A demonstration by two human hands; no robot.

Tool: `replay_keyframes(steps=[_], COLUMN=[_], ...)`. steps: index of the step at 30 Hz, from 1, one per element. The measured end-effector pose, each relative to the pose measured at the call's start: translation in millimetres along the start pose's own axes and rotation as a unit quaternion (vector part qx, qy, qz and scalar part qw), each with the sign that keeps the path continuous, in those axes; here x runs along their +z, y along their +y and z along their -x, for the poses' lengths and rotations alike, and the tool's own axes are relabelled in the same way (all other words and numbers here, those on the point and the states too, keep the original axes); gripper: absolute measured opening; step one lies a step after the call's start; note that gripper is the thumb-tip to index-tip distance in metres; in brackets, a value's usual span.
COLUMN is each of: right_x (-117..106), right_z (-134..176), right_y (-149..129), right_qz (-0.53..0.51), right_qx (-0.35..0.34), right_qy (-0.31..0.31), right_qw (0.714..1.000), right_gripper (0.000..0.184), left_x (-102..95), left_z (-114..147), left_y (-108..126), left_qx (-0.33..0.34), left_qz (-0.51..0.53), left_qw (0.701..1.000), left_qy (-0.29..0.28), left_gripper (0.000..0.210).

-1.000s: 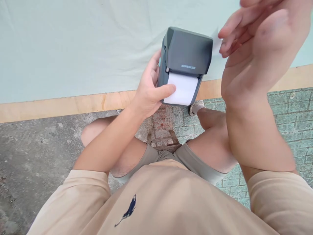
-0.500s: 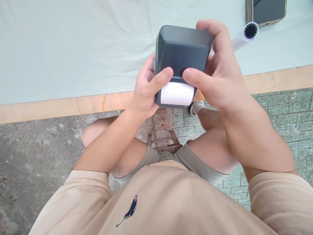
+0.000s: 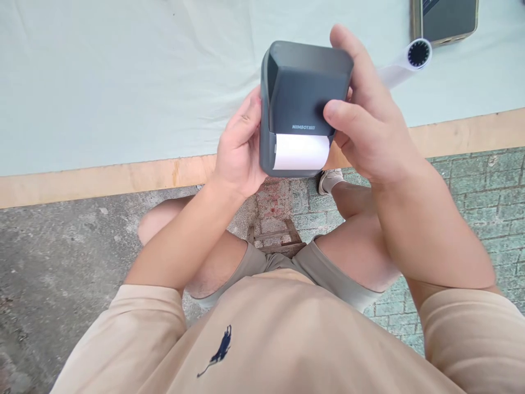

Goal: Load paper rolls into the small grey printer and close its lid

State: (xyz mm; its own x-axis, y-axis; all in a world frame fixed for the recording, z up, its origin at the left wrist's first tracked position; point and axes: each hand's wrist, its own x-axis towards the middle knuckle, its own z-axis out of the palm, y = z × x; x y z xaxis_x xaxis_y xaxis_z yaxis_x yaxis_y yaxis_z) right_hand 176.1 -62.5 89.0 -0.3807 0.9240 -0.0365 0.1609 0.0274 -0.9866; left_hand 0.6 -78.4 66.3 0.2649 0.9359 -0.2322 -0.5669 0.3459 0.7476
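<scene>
A dark grey label printer (image 3: 309, 90) marked NIIMBOT is held up over the table's near edge, between both hands. White label paper (image 3: 301, 152) shows at its lower end. My left hand (image 3: 241, 145) supports the printer from its left side, its thumb along the edge and the other fingers partly hidden beneath. My right hand (image 3: 367, 117) grips the right side, with the thumb on the top face near the lettering and the index finger at the upper right corner. The underside of the printer is hidden.
A pale cloth (image 3: 123, 82) covers the table, whose wooden edge (image 3: 164, 174) runs across in front of me. At the upper right lie a white roll with a dark hollow end (image 3: 419, 53) and a phone (image 3: 449, 19). Below, a wooden stool (image 3: 283, 241) shows between my legs.
My left thumb has come off the printer's top face and moved to its left side. The printer has turned slightly, uncovering the lettering. My right thumb has shifted a little right and up.
</scene>
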Motion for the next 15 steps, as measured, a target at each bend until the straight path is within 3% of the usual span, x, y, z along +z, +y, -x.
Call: replay_keyframes(steps=[4,7,9,12,15], right_x=[-3,-5,-3,6,14], right_z=[4,7,9,8,2], right_y=[-10,-19,-26,-34,-36], right_qz=[0.035,0.096,0.177,0.265,0.234], right_qx=[-0.025,0.005,-0.002,-0.083,-0.118], right_qy=[-0.034,-0.04,0.024,0.204,0.293], right_qw=[0.999,0.995,0.984,0.939,0.92], right_gripper=[0.079,0.087,0.077,0.031,0.048], left_x=[-3.6,-5.3,-5.0,-2.9,-1.6], left_z=[0,-1,-3,-4,-2], left_y=[0,0,0,1,1], left_qx=[0.002,0.01,0.011,0.018,-0.009], left_qz=[0.024,0.038,0.032,0.014,-0.007], left_qw=[1.0,0.999,0.999,1.0,1.0], left_qy=[0.012,0.006,0.009,0.005,-0.029], left_gripper=[0.024,0.024,0.027,0.032,0.045])
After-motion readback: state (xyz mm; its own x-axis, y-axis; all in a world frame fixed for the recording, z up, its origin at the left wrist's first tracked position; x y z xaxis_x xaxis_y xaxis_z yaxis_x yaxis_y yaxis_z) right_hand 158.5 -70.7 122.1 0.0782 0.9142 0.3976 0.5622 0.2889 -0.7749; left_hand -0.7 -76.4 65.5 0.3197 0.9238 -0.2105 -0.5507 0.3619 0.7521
